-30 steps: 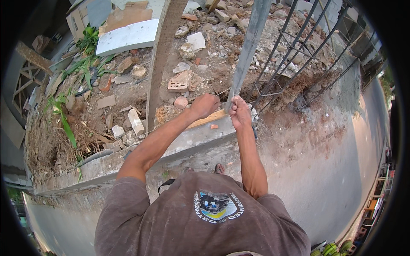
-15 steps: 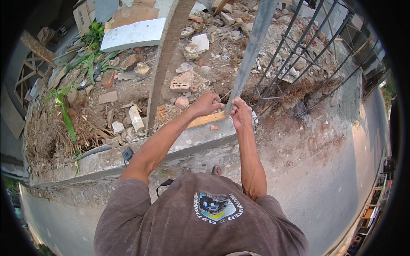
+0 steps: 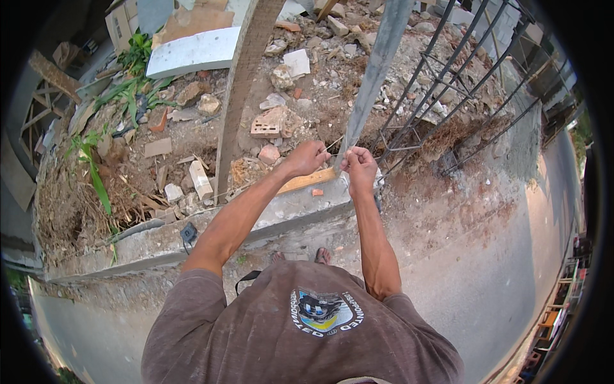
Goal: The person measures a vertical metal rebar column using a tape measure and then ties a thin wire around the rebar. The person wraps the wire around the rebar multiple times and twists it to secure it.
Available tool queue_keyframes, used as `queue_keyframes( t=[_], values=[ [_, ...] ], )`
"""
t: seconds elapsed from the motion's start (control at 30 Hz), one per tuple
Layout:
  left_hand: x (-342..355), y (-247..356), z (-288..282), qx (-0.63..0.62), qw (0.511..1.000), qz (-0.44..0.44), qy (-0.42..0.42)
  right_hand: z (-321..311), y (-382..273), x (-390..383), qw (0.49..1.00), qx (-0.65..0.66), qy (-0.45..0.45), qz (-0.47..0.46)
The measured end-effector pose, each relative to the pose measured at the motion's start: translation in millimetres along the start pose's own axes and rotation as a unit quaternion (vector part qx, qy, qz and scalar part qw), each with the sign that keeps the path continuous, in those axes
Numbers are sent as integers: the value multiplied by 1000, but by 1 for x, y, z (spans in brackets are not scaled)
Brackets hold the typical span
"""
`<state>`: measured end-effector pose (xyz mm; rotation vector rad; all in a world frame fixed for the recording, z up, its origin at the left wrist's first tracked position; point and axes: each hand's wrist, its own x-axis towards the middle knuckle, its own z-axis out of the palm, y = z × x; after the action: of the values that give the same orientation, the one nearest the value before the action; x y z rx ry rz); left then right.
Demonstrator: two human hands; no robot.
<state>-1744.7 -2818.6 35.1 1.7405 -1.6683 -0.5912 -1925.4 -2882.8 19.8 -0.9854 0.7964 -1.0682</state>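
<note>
Both my hands are at the foot of a grey upright post (image 3: 373, 77), just above a low concrete ledge (image 3: 281, 212). My left hand (image 3: 307, 159) is left of the post, its fingers curled in a pinch. A thin pale strand shows by its fingertips; whether the fingers hold it is unclear. Close against the post's right side, my right hand (image 3: 360, 170) is also closed in a pinch. What lies in its fingers is too small to name. A yellowish wood strip (image 3: 308, 180) lies on the ledge beneath my left wrist.
A rough wooden plank (image 3: 240, 96) stands left of my hands. To the right rises a rebar cage (image 3: 441, 80). Rubble with a holed brick (image 3: 272, 123) and a white slab (image 3: 192, 54) lies beyond. A small red brick chip (image 3: 317, 192) rests on the ledge.
My left hand stays left of the post, still pinched. My right hand has turned slightly at the post, its fingers still closed. The view has shifted a little.
</note>
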Motion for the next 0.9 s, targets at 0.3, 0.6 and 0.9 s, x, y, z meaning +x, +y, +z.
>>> queue_keyframes(
  t=[0.3, 0.6, 0.9],
  values=[
    [11, -2, 12, -8, 999, 20, 33, 3, 6, -11, 963, -189, 10, -194],
    [19, 0, 22, -41, 998, -10, 39, -9, 7, -12, 897, -307, -37, -316],
    [11, 8, 19, -88, 995, -45, 23, -16, 13, -19, 939, -239, -23, -245]
  ],
)
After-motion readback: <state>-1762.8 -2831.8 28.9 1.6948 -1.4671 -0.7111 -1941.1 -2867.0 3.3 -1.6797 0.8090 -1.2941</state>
